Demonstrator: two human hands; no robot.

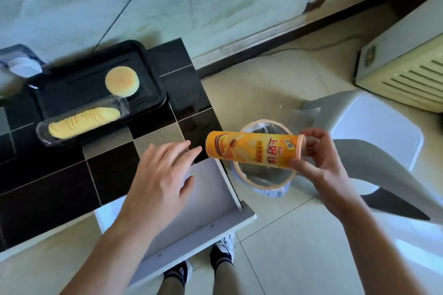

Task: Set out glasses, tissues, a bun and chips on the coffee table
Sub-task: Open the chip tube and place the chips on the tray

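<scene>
While the far left of the black tiled coffee table [60, 182] blurs out, I take the pale thing in a dark holder [22, 64] there for the tissues, though I cannot be sure. Next along, the black rectangular plastic tray [153, 93] holds the round golden bun [122, 81], with the clear plastic sleeve of stacked yellow chips [84, 120] lying tilted across its near edge. My left hand [163, 175] hovers slack and empty, fingers spread, above the table corner and the white pulled-out drawer [208, 201]. My right hand [318, 163] grips the orange cardboard chip tube [254, 148] by its open end, sideways over the round lined waste bin [263, 175] on the floor.

So the chips look set out, and I judge this step is discarding the empty tube. Next I need only let it drop into the bin, then see to the glasses, which I cannot spot.
</scene>
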